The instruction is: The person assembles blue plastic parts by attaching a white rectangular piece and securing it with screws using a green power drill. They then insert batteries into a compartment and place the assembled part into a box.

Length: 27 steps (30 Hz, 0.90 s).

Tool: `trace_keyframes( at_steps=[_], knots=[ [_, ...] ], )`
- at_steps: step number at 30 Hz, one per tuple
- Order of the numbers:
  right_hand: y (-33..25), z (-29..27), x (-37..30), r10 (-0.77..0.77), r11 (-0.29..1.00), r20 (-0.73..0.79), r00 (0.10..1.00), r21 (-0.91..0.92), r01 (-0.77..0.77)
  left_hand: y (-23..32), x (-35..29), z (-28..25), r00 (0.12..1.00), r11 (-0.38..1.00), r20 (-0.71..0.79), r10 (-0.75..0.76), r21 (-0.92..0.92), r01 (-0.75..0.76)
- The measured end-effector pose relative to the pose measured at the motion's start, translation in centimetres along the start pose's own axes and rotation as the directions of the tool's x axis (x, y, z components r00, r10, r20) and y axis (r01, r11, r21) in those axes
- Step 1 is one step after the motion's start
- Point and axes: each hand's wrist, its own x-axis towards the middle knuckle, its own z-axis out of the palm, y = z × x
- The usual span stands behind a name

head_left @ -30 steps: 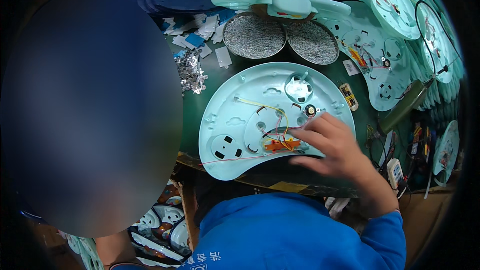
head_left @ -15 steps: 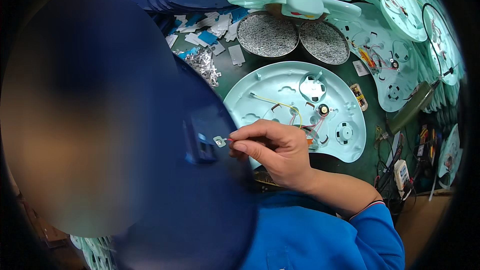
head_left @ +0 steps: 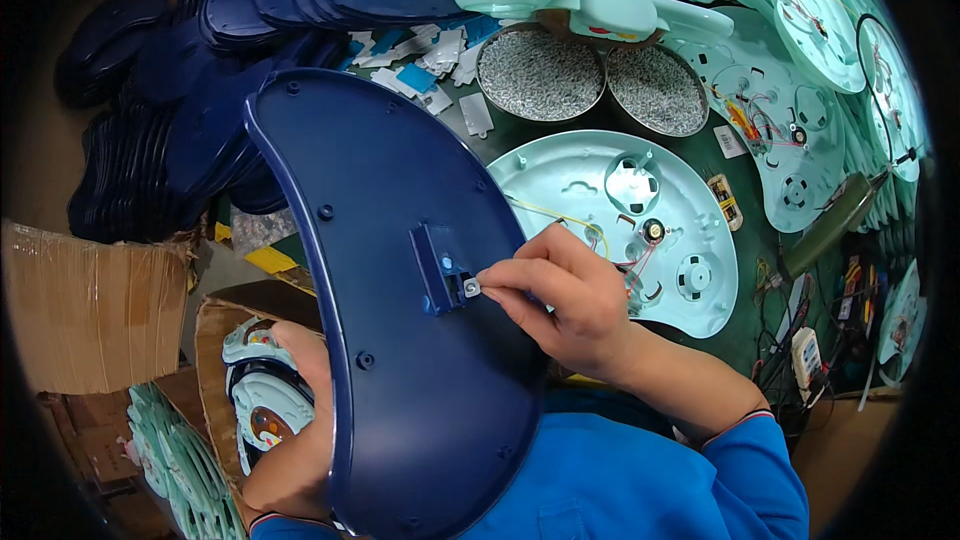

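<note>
A large curved navy plastic cover (head_left: 400,170) is held up in front of me, with screw posts on its face and a small rectangular compartment in the middle. My left hand (head_left: 308,355) is behind its left edge, supporting it; its fingers are hidden by the cover. My right hand (head_left: 565,300) is closed in a pinch, thumb and forefinger on a small metal contact plate (head_left: 472,287). That plate is at the right side of the compartment (head_left: 437,270). Beyond my right hand lies a mint-green shell (head_left: 520,155) with wires and a small round speaker (head_left: 653,231).
Two round tins (head_left: 540,75) (head_left: 660,90) of small silvery pieces stand at the back. Stacked navy covers (head_left: 120,175) fill the far left. Mint shells (head_left: 800,0) pile up at right. An open carton (head_left: 215,340) holding mint parts is at left; a green-handled tool (head_left: 825,225) hangs right.
The navy cover has moved away from the camera and now shows whole. My left arm has come into view. The contact plate has moved right with my right hand, which shifted slightly.
</note>
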Motion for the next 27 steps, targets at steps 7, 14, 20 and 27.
trace_keyframes(
  at_steps=[7,14,20,27],
  knots=[
    [1.4,-2.0,1.2,-0.345,0.849,0.137,0.929,-0.377,0.371,-0.8,-0.3,1.1,0.995,0.997,0.081,-0.066,-0.024,0.068],
    [0.2,-1.9,0.5,0.331,0.912,0.114,0.937,0.218,-0.349,-1.0,0.4,1.9,0.995,0.997,0.081,-0.065,-0.03,0.067],
    [0.7,-1.5,-0.4,0.244,0.941,0.105,0.964,0.216,-0.262,-0.7,1.7,1.0,0.994,0.997,0.09,-0.062,-0.029,0.065],
    [-0.1,-1.0,-0.7,0.176,0.975,0.032,0.984,0.129,-0.179,-0.1,1.1,0.9,0.996,0.998,0.066,-0.067,-0.014,0.068]
  ],
)
